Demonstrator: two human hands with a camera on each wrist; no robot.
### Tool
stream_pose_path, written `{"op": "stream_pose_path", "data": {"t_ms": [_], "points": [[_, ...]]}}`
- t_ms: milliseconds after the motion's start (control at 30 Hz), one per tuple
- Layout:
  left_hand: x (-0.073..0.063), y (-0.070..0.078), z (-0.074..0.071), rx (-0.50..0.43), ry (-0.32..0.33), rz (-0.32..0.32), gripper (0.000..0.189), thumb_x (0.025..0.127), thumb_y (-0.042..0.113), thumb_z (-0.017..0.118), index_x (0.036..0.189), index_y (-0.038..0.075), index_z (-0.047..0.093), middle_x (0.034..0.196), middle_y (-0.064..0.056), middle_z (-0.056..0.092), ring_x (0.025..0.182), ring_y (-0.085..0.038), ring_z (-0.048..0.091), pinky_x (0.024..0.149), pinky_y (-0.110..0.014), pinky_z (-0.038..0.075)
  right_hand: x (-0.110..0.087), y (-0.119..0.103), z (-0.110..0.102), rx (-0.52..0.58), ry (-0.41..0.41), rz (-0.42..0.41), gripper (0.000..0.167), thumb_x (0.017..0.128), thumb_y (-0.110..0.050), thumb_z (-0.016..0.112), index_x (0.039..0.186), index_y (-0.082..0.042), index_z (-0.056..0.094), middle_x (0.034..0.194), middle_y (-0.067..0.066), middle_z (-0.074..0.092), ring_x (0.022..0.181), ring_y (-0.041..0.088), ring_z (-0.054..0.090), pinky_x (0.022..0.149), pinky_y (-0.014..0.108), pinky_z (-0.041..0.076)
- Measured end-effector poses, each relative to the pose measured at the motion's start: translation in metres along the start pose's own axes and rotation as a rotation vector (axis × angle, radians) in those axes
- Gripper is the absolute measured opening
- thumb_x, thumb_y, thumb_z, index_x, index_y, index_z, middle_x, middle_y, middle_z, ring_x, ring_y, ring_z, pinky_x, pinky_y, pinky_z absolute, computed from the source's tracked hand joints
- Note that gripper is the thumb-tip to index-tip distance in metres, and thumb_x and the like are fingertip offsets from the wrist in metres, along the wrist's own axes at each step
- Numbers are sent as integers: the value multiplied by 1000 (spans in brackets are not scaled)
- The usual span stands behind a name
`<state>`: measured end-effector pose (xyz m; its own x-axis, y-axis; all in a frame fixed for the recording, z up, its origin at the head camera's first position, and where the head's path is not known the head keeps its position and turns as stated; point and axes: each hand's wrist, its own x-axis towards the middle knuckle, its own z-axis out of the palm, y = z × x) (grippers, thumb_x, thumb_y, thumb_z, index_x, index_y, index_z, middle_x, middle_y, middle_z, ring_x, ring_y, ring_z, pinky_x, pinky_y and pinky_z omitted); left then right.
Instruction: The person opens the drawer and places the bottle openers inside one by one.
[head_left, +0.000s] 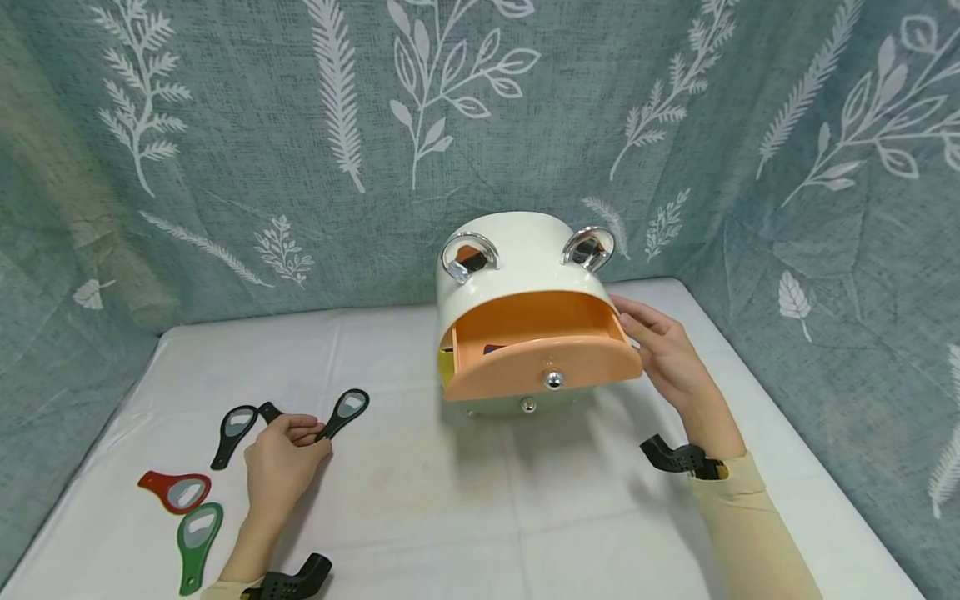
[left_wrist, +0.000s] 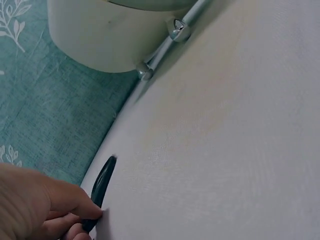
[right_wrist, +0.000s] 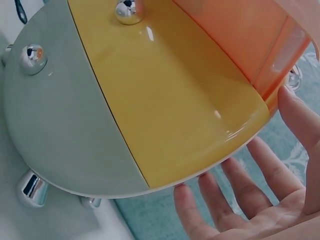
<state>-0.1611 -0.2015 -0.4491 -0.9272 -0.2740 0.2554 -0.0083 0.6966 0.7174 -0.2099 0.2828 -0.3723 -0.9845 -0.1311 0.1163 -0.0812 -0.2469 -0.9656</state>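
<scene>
Between thumb and fingertips, my left hand [head_left: 283, 467] pinches the handle of a black bottle opener [head_left: 351, 405], its wide end pointing away to the right. In the left wrist view the opener [left_wrist: 103, 182] is seen nearly edge-on, close over the white cloth. My right hand [head_left: 667, 358] is at the right side of a round white cabinet [head_left: 517, 250]. Its fingers [right_wrist: 240, 180] lie fairly straight along the shell, with the thumb near the side of the orange drawer. This top drawer [head_left: 592, 363] is pulled out, and a small dark blue and red thing [head_left: 492, 348] shows inside.
Left of my left hand lie a black opener [head_left: 225, 454], a red one [head_left: 159, 483] and a green one [head_left: 192, 562]. Another black handle [head_left: 268, 410] shows behind the hand. Below the orange drawer are a yellow drawer [right_wrist: 175, 95] and a green drawer [right_wrist: 65, 115], both pushed in.
</scene>
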Motion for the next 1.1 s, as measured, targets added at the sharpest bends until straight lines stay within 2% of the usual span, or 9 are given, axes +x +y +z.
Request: {"op": "stream_pose_path", "data": {"t_ms": [100, 233, 333, 433, 633, 733, 867, 1000, 1100], "points": [[0, -2, -1, -8, -37, 22, 28, 73, -2, 74, 101, -2, 69, 91, -14, 73, 82, -27, 69, 67, -18, 43, 0, 0, 0, 11, -7, -10, 35, 102, -12, 55, 137, -8, 59, 140, 7, 52, 119, 21, 54, 92, 30, 51], [2, -5, -1, -13, -76, 55, 29, 76, -1, 77, 103, -2, 68, 94, -14, 73, 87, -27, 69, 73, -15, 44, 0, 0, -1, 2, -10, -19, 35, 102, -12, 55, 137, -8, 59, 140, 7, 51, 120, 21, 54, 92, 30, 51], [2, -9, 0, -9, -78, 82, 28, 76, 1, 80, 102, -2, 68, 94, -14, 73, 86, -26, 69, 70, -9, 42, -1, 0, -1, -10, -8, -19, 35, 103, -13, 55, 138, -8, 58, 141, 7, 50, 121, 22, 52, 93, 30, 50], [2, -11, 1, 4, -79, 95, 27, 76, 1, 80, 100, -2, 68, 92, -13, 73, 84, -26, 69, 70, -12, 43, -1, 0, -1, -6, -7, -15, 35, 103, -12, 55, 138, -8, 58, 140, 7, 51, 120, 22, 53, 93, 30, 51], [2, -12, -1, 14, -112, 92, 30, 76, 1, 79, 103, -3, 67, 93, -15, 72, 86, -28, 68, 74, -26, 45, -3, 1, 1, 3, -9, -14, 35, 103, -12, 54, 138, -9, 58, 140, 7, 51, 119, 21, 54, 93, 31, 50], [1, -13, -1, 6, -125, 103, 32, 76, 0, 80, 105, -3, 67, 94, -14, 71, 86, -28, 67, 72, -23, 45, -3, 1, 1, 9, -13, -16, 35, 103, -12, 55, 137, -9, 58, 140, 7, 51, 118, 21, 55, 93, 30, 50], [2, -15, -1, -19, -162, 171, 35, 75, -1, 81, 108, -2, 68, 92, -10, 71, 84, -24, 66, 70, -18, 49, -3, 3, 0, 13, -15, -20, 35, 102, -12, 55, 137, -9, 58, 139, 6, 52, 117, 21, 56, 93, 30, 51], [2, -17, 1, -29, -203, 257, 35, 75, -2, 81, 107, 1, 68, 94, -7, 71, 83, -21, 67, 70, -23, 54, -2, 4, -1, 6, -17, -24, 35, 103, -12, 55, 138, -9, 58, 140, 6, 52, 118, 21, 56, 92, 30, 51], [2, -19, 2, -17, -207, 307, 33, 75, -2, 81, 105, 3, 70, 94, -7, 71, 82, -21, 67, 69, -28, 55, -2, 5, -2, 3, -20, -26, 35, 103, -12, 54, 138, -9, 58, 140, 7, 51, 118, 21, 55, 93, 30, 51]]}}
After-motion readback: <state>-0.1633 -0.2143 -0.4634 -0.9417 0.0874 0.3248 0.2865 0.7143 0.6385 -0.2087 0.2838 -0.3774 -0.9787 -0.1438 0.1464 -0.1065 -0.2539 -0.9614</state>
